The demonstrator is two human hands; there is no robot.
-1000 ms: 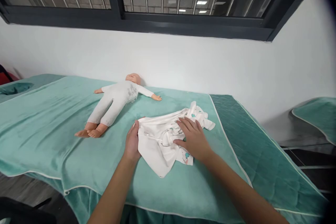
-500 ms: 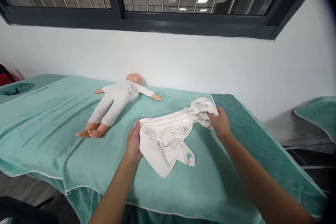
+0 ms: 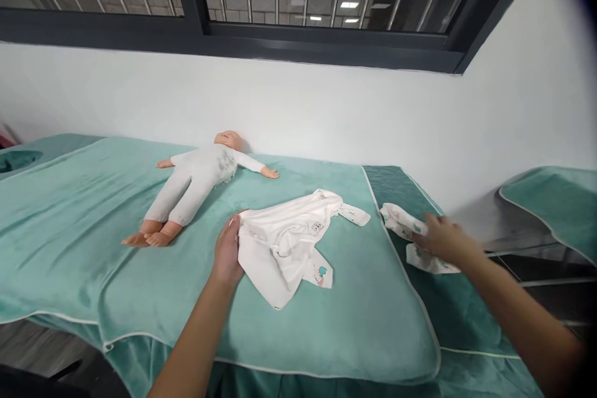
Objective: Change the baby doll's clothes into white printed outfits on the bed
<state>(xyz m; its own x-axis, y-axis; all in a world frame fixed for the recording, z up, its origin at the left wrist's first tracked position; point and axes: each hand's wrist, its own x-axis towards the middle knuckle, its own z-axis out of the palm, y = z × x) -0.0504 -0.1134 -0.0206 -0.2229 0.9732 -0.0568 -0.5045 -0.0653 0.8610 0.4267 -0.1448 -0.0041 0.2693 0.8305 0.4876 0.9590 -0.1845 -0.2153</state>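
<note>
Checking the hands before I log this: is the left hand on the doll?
No, the left hand grips the white shirt, apart from the doll.

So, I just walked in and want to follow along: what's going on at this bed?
A person's left hand holds the edge of a small white shirt spread, rumpled, on the light green blanket. The right hand grips a separate patterned white garment over the darker green cover to the right. A doll in white lies face up near the wall, touched by neither hand.
</note>
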